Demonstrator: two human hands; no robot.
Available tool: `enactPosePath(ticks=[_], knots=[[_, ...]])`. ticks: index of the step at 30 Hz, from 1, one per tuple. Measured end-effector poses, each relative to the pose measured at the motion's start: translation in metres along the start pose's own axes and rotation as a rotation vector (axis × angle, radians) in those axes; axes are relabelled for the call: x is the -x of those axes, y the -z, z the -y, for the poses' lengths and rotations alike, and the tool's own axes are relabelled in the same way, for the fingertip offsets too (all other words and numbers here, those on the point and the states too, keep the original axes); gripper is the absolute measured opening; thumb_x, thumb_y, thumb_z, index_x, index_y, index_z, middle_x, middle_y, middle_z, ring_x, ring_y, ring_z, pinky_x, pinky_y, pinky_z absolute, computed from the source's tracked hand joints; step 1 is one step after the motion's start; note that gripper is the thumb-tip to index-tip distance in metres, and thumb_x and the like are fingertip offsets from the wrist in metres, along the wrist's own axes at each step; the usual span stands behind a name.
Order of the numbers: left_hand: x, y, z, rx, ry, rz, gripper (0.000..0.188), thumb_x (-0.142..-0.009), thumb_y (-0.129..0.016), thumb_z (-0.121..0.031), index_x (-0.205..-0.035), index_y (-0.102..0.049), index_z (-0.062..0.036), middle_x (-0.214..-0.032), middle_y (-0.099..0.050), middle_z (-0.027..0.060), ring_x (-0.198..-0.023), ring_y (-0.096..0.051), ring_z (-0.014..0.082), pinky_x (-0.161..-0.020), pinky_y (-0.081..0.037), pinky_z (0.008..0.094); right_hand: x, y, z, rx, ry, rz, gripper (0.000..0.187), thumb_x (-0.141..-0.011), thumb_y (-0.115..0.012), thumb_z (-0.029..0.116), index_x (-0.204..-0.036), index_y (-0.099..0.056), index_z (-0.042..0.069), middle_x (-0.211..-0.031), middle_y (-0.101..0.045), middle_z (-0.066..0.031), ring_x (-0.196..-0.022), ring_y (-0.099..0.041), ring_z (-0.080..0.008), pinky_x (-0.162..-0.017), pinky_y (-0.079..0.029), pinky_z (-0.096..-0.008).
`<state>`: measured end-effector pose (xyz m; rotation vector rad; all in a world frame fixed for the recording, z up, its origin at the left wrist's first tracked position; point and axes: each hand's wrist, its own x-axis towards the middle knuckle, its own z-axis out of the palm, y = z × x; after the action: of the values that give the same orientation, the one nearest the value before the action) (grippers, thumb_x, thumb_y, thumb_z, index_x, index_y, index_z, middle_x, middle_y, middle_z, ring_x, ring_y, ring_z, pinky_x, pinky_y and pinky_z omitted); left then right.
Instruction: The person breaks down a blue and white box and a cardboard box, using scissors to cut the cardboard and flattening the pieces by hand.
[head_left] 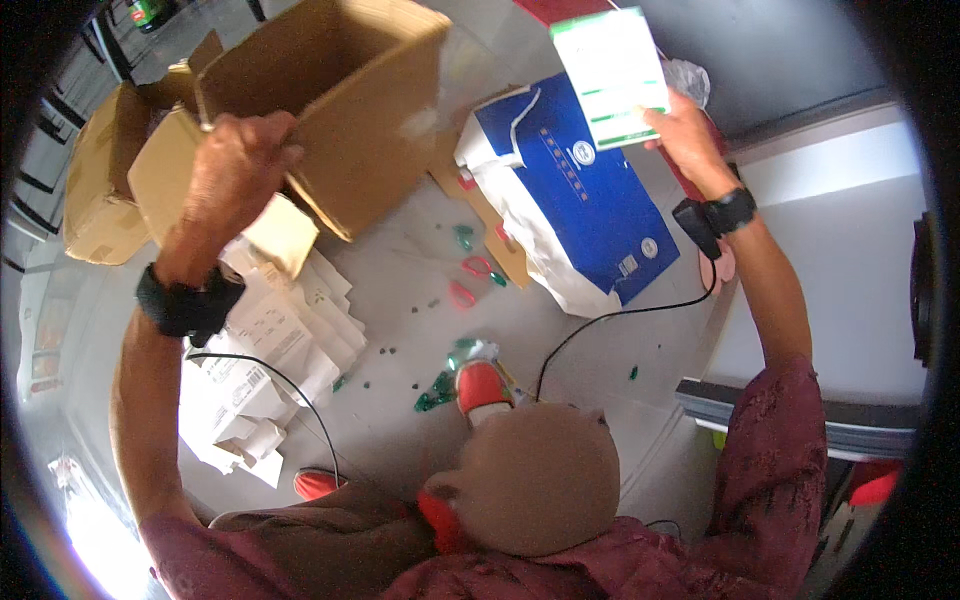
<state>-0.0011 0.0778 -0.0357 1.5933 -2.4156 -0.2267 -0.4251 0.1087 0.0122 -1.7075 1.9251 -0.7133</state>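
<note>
My left hand (pixel 240 165) is closed, its fingers curled over the near edge of a large open cardboard box (pixel 370 150) at the upper left. The box tilts with its opening facing up and back. In my right hand (pixel 690 140) is a flat white-and-green carton (pixel 612 80), thumb on its front face and the other fingers behind it. Below it lies a blue box (pixel 600 190) with torn white sides. A heap of flattened white cartons (pixel 270 340) lies on the floor below my left hand. Each wrist wears a black band with a cable.
A second cardboard box (pixel 100 190) stands at the far left. Green scraps (pixel 435 392) and pink loops (pixel 477 267) litter the grey floor (pixel 400 330) near my red shoe (pixel 483 385). A round brown seat-like object (pixel 540 480) is in front of me. A white panel (pixel 830 290) stands at the right.
</note>
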Motion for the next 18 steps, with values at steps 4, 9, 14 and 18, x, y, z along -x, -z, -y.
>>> enactPosePath(ticks=[4,9,14,18], knots=[[-0.005,0.02,0.01,0.031,0.017,-0.02,0.03,-0.079,-0.058,-0.02,-0.105,-0.056,-0.0051,-0.088,-0.059,0.0176,-0.083,-0.058,0.0321,-0.072,-0.046,0.0378,0.004,-0.015,-0.095,0.092,-0.265,0.209,0.031,-0.079,-0.056,0.016,-0.104,-0.05,-0.001,-0.082,-0.059,-0.0071,-0.064,-0.055,-0.0112,-0.049,-0.047,-0.022],[-0.006,0.02,0.017,0.146,-0.066,-0.291,0.019,-0.078,-0.057,-0.018,-0.09,-0.057,-0.0036,-0.068,-0.057,0.0132,-0.065,-0.058,0.024,-0.062,-0.045,0.0345,0.014,-0.049,-0.163,0.036,-0.394,0.326,0.036,-0.074,-0.06,0.02,-0.103,-0.05,0.0,-0.085,-0.058,-0.0083,-0.068,-0.057,-0.0157,-0.051,-0.05,-0.0271],[-0.013,0.016,0.031,0.243,-0.108,-0.394,0.026,-0.081,-0.057,-0.02,-0.102,-0.058,-0.0049,-0.072,-0.06,0.0118,-0.066,-0.057,0.0157,-0.064,-0.046,0.0298,0.013,-0.066,-0.167,0.042,-0.439,0.353,0.034,-0.071,-0.063,0.018,-0.097,-0.053,-0.001,-0.086,-0.059,-0.0101,-0.07,-0.059,-0.0176,-0.048,-0.051,-0.0275],[-0.016,0.01,0.023,0.27,-0.13,-0.412,0.024,-0.082,-0.056,-0.017,-0.101,-0.058,-0.0024,-0.078,-0.062,0.0105,-0.071,-0.057,0.0101,-0.064,-0.046,0.0263,0.01,-0.07,-0.179,0.181,-0.482,0.184,0.035,-0.071,-0.063,0.019,-0.099,-0.053,0.0,-0.091,-0.059,-0.0106,-0.072,-0.06,-0.0181,-0.048,-0.052,-0.0283]])
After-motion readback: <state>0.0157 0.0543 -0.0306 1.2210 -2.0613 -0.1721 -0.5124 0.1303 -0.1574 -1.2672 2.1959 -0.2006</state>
